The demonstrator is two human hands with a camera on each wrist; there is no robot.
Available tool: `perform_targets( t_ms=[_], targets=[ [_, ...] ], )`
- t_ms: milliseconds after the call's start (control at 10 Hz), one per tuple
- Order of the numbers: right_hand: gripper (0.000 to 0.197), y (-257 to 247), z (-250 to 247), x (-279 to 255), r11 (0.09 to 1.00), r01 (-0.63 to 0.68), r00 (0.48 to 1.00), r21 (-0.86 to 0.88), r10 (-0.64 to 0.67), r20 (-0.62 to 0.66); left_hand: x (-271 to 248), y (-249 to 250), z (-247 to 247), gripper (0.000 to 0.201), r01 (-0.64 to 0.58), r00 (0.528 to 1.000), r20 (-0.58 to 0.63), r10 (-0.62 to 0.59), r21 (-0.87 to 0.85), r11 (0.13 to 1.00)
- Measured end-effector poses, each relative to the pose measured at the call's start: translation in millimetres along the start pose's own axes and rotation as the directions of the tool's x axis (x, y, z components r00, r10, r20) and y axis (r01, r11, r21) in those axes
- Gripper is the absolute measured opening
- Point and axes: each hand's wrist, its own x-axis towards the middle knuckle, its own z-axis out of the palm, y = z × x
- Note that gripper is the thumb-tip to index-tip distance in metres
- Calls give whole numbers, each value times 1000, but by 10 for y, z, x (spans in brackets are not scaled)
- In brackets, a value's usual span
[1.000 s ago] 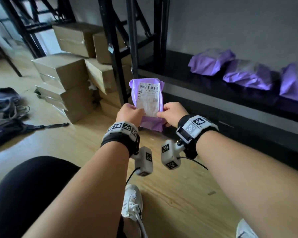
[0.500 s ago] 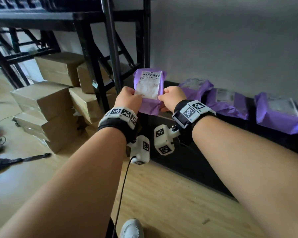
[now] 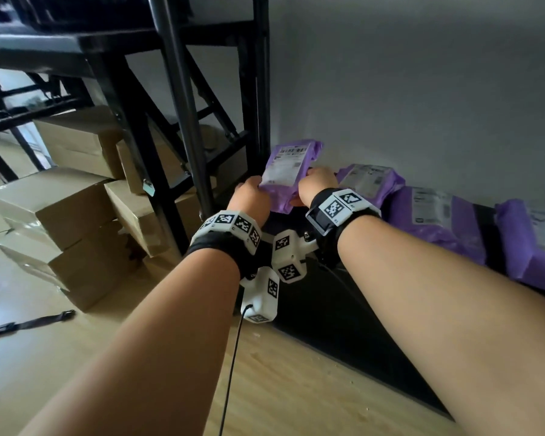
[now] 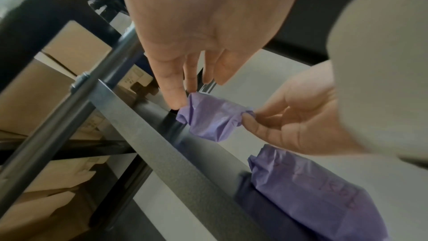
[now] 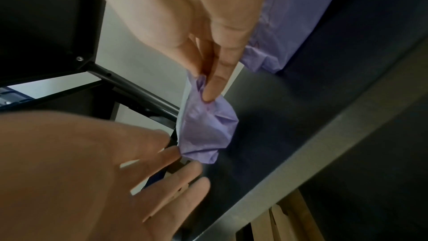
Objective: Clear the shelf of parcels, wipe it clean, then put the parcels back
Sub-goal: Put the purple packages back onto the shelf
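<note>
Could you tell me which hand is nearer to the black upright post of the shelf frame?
Left. The left hand grips the held parcel beside the post; the right hand holds its far side.

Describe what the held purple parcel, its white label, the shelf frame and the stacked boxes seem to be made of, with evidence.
Held purple parcel: probably thin plastic film; it crumples where the right hand and left hand pinch it.
White label: likely paper, matte, with a printed barcode.
Shelf frame: seemingly black-painted metal, slightly glossy.
Stacked boxes: brown cardboard, matte.
</note>
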Motion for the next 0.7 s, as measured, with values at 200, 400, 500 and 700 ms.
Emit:
perform_targets(
  t_ms=[200, 400, 500, 700],
  targets=[
    [33, 37, 77, 348, 998, -36, 996, 46, 32, 84, 231, -56, 157, 47, -8, 999, 52, 6, 42, 999],
    [32, -14, 87, 434, 966, -26, 999, -259, 31, 15, 298, -97, 142, 49, -27, 998, 54, 23, 70, 997],
    [34, -23, 60, 401, 964, -6, 1000, -267, 10, 11, 253, -56, 113, 49, -37, 999, 37, 34, 70, 997],
    [39, 12, -169, 134, 981, 40, 997, -190, -53, -62, 74, 123, 107, 53, -53, 998, -42, 56, 62, 997]
  ],
)
